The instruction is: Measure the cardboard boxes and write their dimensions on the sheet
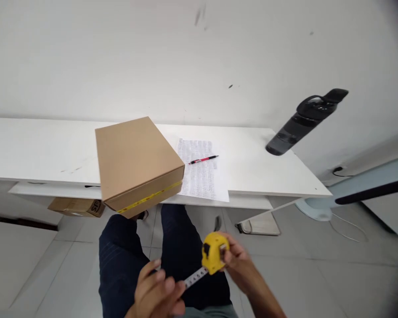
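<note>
In my right hand (240, 261) is a yellow tape measure (215, 252), its case gripped by closed fingers above my lap. A short length of numbered tape blade (196, 277) runs out of the case down to my left hand (157, 291). That hand's thumb and fingers close at the blade's free end, which they hide. Beyond my hands, a closed brown cardboard box (135, 157) stands at the desk's front edge, with a yellow printed strip along its near side. Beside the box lies a written sheet of paper (202, 181) with a red and black pen (204, 159) on it.
The white desk (252, 170) runs along a wall. A dark water bottle (296, 126) stands at its right end. A smaller carton (76, 206) sits low under the desk at left. A pale blue stand with a cable is at right.
</note>
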The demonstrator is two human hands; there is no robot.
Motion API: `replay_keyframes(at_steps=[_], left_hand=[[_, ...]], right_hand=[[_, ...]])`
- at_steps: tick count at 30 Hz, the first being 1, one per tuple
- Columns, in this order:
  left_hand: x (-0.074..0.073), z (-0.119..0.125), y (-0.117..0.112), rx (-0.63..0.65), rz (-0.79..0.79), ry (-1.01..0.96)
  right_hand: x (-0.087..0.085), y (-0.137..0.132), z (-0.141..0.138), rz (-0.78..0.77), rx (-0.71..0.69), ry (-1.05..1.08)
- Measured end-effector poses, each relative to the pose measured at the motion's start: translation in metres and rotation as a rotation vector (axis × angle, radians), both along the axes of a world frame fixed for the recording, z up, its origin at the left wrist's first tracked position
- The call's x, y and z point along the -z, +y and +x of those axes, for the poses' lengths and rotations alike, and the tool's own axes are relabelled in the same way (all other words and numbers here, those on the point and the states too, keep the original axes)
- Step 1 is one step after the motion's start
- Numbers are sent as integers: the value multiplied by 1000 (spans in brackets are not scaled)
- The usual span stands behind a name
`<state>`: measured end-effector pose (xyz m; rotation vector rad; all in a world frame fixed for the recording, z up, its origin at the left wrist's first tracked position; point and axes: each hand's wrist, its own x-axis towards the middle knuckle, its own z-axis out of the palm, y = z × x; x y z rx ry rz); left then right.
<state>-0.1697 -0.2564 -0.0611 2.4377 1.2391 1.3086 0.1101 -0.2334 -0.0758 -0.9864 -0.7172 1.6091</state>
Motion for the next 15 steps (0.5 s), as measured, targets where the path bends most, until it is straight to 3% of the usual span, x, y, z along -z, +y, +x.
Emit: replay_keyframes(at_steps=[3, 5, 8, 11, 13, 15], left_hand=[[41, 46, 8, 68, 143, -57], [51, 59, 18, 89, 157, -59], [46, 64, 37, 207, -19, -106], [33, 72, 52, 378, -216, -235], [25, 81, 57, 374, -215, -310], [15, 91, 61, 299, -165, -344]], right_hand=[[21, -25, -21, -184, -100, 181], [30, -33, -30, -239, -126, 278], [44, -34, -39, -215, -158, 363], [51, -22, -45, -133, -304, 413], [42, -5, -40, -60, -441, 381], [18, 22, -19, 97, -582, 199]])
